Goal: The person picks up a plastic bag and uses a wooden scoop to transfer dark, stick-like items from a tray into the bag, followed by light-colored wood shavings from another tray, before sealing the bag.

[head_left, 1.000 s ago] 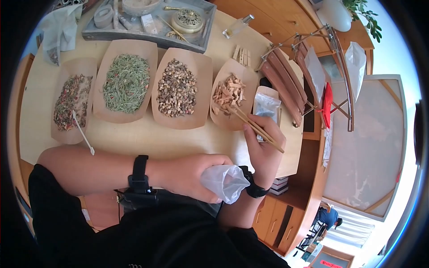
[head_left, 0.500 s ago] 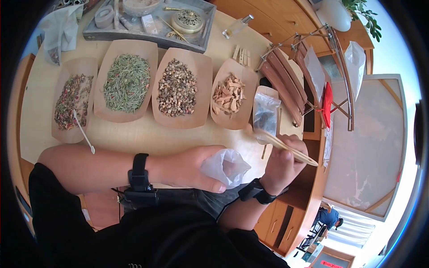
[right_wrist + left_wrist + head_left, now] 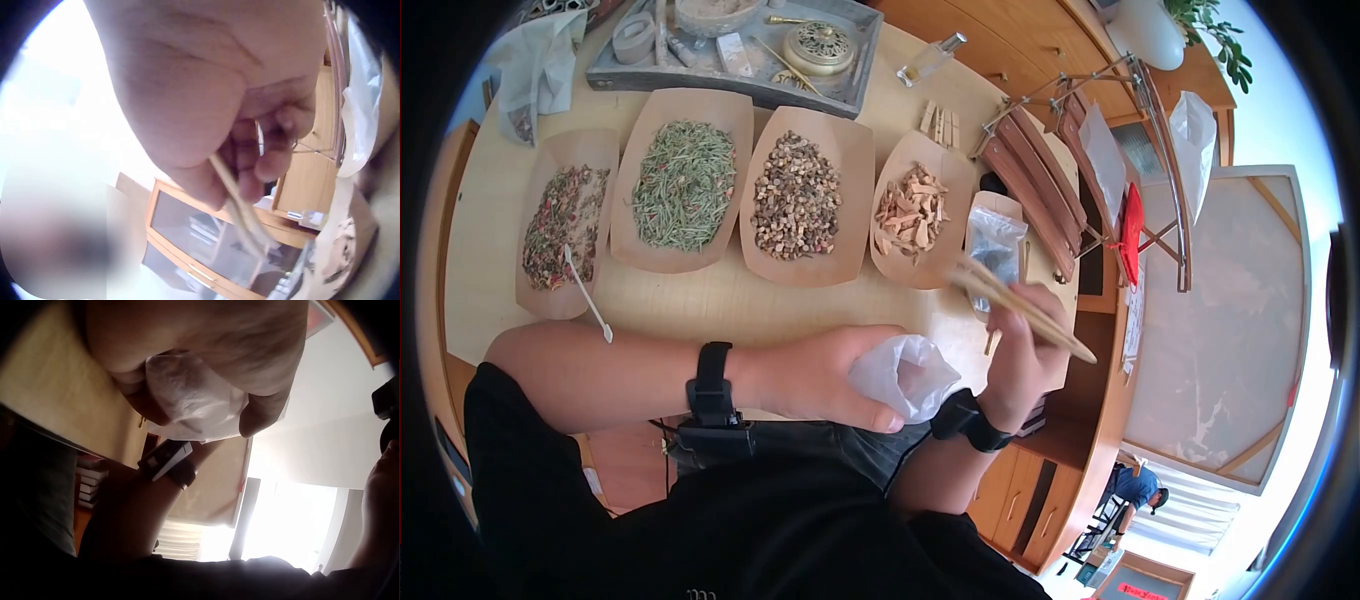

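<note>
White translucent bag point(image 3: 905, 378), mouth open, at the tabletop's point(image 3: 700, 300) near edge; left hand point(image 3: 830, 380) grips it, fingers curled round. Right hand point(image 3: 1028, 345) pinches pale wooden tongs point(image 3: 1030, 312), blurred, over the right side, tips near the brown paper tray of tan wood chips point(image 3: 920, 272). Left of that: three more brown paper trays point(image 3: 805, 272), holding brown chunks, green needles, mixed dried bits. Grey rectangular tray point(image 3: 730, 85) with brass burner point(image 3: 820, 48) at far edge.

Perhaps a home craft room point(image 3: 700, 305)
</note>
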### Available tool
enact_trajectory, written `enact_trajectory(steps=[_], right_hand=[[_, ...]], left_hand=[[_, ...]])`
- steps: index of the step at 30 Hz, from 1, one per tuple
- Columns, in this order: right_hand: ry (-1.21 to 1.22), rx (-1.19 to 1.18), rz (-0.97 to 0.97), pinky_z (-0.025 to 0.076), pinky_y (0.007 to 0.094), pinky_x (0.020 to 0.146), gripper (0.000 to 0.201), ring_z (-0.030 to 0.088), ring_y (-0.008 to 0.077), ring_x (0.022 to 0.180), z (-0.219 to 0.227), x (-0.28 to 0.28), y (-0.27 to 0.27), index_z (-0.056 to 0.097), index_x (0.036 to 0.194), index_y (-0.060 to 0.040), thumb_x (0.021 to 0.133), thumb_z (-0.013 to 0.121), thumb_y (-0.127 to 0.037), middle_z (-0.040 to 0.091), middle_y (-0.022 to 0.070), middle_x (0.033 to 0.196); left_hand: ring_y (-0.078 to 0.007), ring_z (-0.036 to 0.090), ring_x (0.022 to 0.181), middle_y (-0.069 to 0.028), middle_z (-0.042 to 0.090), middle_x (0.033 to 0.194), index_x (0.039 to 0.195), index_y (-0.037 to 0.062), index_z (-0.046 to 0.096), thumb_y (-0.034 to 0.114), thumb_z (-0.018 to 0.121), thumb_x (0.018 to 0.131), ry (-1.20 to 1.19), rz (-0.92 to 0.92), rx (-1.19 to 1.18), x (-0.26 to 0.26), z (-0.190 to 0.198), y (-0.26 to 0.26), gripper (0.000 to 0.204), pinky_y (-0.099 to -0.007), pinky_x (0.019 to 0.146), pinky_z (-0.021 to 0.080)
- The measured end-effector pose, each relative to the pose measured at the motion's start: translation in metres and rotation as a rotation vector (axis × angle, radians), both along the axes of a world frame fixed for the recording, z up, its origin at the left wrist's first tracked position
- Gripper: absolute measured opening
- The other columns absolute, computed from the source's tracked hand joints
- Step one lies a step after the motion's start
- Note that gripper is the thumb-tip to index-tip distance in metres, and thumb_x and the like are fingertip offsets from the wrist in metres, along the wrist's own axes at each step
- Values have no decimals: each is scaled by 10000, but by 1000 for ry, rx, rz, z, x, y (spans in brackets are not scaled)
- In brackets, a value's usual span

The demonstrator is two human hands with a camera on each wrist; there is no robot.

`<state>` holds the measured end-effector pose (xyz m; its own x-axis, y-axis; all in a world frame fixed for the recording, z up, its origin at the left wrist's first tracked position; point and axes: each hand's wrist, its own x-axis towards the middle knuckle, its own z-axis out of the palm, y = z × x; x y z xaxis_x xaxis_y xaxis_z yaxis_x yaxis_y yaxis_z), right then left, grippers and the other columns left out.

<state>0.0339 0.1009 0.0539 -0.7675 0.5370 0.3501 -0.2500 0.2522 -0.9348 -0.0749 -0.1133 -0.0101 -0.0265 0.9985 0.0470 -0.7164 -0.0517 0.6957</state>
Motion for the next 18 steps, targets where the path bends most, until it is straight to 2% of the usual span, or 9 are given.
enact_trajectory(steps=[1, 2, 6, 8, 12, 14, 16, 18], right_hand=[[-256, 90, -189, 474, 264, 709, 240, 634, 107, 825, 1, -6, -2, 743, 1122, 33, 940, 823, -101, 730, 72, 979], [-333, 180, -251, 501, 250, 765, 208, 647, 92, 887, -6, -12, -1, 747, 1161, 41, 974, 777, -44, 747, 62, 1019], [-355, 257, -290, 532, 262, 814, 221, 680, 114, 936, -21, -30, -6, 767, 1176, 29, 975, 781, -61, 766, 71, 1039], [-362, 243, -280, 537, 266, 821, 226, 682, 116, 939, -23, -34, -6, 768, 1180, 26, 974, 783, -67, 770, 76, 1049], [-435, 236, -246, 545, 272, 840, 237, 687, 120, 950, -20, -36, -5, 767, 1188, 28, 976, 786, -76, 777, 88, 1077], [-446, 261, -246, 544, 271, 841, 236, 687, 119, 950, -19, -38, -5, 766, 1188, 29, 976, 788, -74, 777, 84, 1065], [-457, 284, -246, 544, 270, 841, 236, 686, 117, 949, -19, -38, -5, 766, 1187, 29, 975, 790, -71, 776, 79, 1053], [-404, 186, -237, 540, 267, 847, 243, 687, 119, 952, -18, -36, -5, 762, 1189, 41, 978, 791, -76, 770, 73, 1038]], left_hand=[[-125, 626, 1144, -41, 632, 1241, 1436, 22, 523, 210, 889, 891, 14, 1, -15, 1, 1, -1, 683, -329, 997, 548], [-129, 629, 1149, -43, 636, 1240, 1430, 24, 527, 212, 888, 893, 29, 1, -29, 1, 1, -1, 675, -332, 1005, 547], [-134, 626, 1165, -46, 639, 1255, 1438, 22, 525, 210, 884, 896, 65, 28, -10, -1, -2, 0, 677, -339, 1028, 538], [-164, 594, 1264, -72, 628, 1348, 1505, 4, 491, 197, 852, 927, 48, -32, 5, -4, -1, -1, 708, -362, 1098, 505], [-160, 593, 1259, -66, 628, 1345, 1496, 9, 502, 205, 852, 927, 49, -27, 0, -4, 1, -1, 696, -361, 1096, 505], [-137, 611, 1191, -47, 636, 1268, 1452, 18, 516, 208, 881, 899, 36, -2, -10, -3, 1, 0, 690, -349, 1057, 522], [-138, 610, 1193, -47, 635, 1273, 1454, 18, 513, 203, 881, 898, 41, -5, -18, -4, 2, -1, 692, -351, 1059, 521], [-138, 609, 1196, -48, 633, 1277, 1457, 18, 510, 199, 881, 898, 47, -9, -26, -4, 2, -1, 694, -352, 1062, 521]])
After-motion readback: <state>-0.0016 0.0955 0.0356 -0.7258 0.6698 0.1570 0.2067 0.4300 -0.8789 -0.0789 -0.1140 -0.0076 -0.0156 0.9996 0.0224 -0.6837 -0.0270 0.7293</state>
